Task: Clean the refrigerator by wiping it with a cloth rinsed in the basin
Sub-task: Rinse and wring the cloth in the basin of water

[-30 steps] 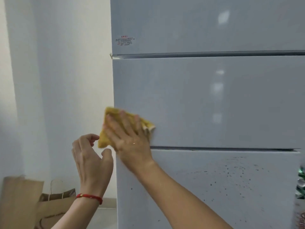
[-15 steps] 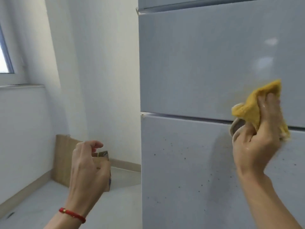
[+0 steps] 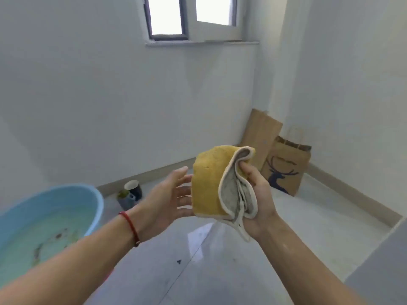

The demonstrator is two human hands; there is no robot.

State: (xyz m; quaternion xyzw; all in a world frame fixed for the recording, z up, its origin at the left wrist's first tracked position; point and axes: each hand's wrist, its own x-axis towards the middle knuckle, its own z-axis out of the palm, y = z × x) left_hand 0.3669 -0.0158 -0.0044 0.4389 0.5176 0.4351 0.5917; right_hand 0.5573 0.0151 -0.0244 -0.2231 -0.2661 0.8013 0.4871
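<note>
The refrigerator doors that filled the view half a second ago are gone from sight except for what may be a grey edge at 4 o'clock; the view has swung round to a white corner of the room with a window at 12 o'clock. The yellow cloth, pressed to the door earlier, is now off it and held up in mid-air near the centre, folded so its grey underside and pale hem face the camera. The right hand grips it from the 3 o'clock side, fingers curled into the fold. The left hand, which hung half-curled and apart before, has come across with fingers straight and spread, their tips touching the cloth's yellow face. A red string bracelet circles the left wrist. The blue basin, holding murky water, sits at 8 o'clock. A brown paper bag with a deer print leans in the corner at 2 o'clock, and a dark cup stands by the wall.
</note>
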